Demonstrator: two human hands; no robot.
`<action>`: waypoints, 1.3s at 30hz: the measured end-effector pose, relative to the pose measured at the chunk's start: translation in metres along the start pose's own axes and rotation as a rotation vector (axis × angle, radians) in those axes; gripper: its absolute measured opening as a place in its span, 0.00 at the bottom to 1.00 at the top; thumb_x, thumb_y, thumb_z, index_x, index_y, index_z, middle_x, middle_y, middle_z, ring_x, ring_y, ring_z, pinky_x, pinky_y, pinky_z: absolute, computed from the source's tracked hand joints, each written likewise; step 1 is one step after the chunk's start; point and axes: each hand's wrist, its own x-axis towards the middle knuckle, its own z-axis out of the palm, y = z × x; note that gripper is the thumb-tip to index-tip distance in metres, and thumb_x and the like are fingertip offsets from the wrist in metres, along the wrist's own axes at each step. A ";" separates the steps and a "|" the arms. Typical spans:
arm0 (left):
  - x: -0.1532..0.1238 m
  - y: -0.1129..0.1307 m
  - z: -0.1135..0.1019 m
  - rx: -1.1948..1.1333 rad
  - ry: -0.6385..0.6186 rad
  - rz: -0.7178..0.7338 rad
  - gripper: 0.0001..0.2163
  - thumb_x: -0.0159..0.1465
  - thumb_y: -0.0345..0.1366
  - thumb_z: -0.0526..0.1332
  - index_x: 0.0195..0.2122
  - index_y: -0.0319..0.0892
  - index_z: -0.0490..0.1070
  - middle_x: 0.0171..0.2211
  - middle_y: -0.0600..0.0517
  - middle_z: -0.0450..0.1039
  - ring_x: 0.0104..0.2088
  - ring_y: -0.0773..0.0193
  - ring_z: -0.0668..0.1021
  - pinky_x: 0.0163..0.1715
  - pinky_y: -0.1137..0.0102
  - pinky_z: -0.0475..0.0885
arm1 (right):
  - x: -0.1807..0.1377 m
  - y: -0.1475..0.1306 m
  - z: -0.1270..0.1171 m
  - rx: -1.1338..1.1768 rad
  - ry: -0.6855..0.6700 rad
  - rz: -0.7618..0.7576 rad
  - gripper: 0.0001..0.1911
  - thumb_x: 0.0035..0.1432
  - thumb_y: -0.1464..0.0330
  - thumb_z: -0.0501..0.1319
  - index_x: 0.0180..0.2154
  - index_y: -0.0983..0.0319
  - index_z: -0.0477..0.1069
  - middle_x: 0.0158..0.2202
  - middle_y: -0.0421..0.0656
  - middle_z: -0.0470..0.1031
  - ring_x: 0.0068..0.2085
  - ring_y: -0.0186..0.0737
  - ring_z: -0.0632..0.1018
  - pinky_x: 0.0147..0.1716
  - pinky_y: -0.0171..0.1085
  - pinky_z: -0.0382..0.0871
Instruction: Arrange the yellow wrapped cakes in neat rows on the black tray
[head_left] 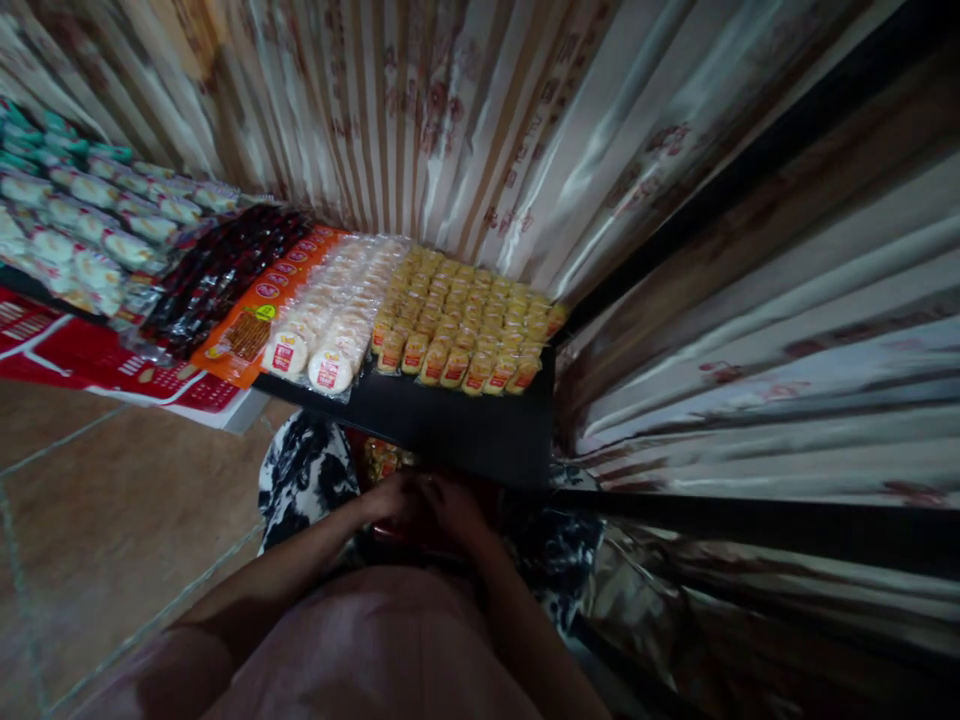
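Striped satin curtains point(480, 120) wrap the corner. The black counter point(465, 425) carries rows of yellow snack packets point(469, 325) beside round white cakes point(330, 320). Below its front edge, left hand point(390, 498) and right hand point(456, 508) meet, with loose packets point(382, 462) just beyond them. It's too dim to tell whether the fingers are gripping anything.

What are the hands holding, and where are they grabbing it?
Cannot tell. The left hand and right hand meet in shadow below the black shelf; a red thing peeks out beneath them, but any grip is hidden.
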 end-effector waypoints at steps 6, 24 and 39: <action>-0.039 0.028 -0.016 -0.227 -0.059 -0.070 0.14 0.49 0.36 0.64 0.38 0.41 0.71 0.31 0.52 0.74 0.29 0.67 0.73 0.24 0.77 0.64 | -0.024 -0.014 -0.012 0.328 0.176 -0.060 0.19 0.59 0.59 0.49 0.41 0.60 0.74 0.34 0.45 0.78 0.35 0.41 0.76 0.37 0.35 0.65; -0.059 0.109 0.016 -0.578 0.063 -0.006 0.21 0.49 0.46 0.66 0.40 0.39 0.67 0.33 0.49 0.73 0.29 0.67 0.75 0.25 0.76 0.65 | -0.034 -0.029 -0.062 1.163 0.533 -0.052 0.25 0.48 0.52 0.60 0.44 0.61 0.72 0.45 0.44 0.74 0.47 0.46 0.73 0.46 0.42 0.67; -0.045 0.133 0.016 -0.193 0.268 0.255 0.18 0.51 0.44 0.63 0.40 0.39 0.63 0.22 0.57 0.67 0.21 0.72 0.68 0.21 0.77 0.60 | -0.032 -0.040 -0.088 1.353 0.626 -0.058 0.23 0.48 0.58 0.61 0.46 0.62 0.70 0.40 0.44 0.75 0.37 0.38 0.75 0.35 0.35 0.70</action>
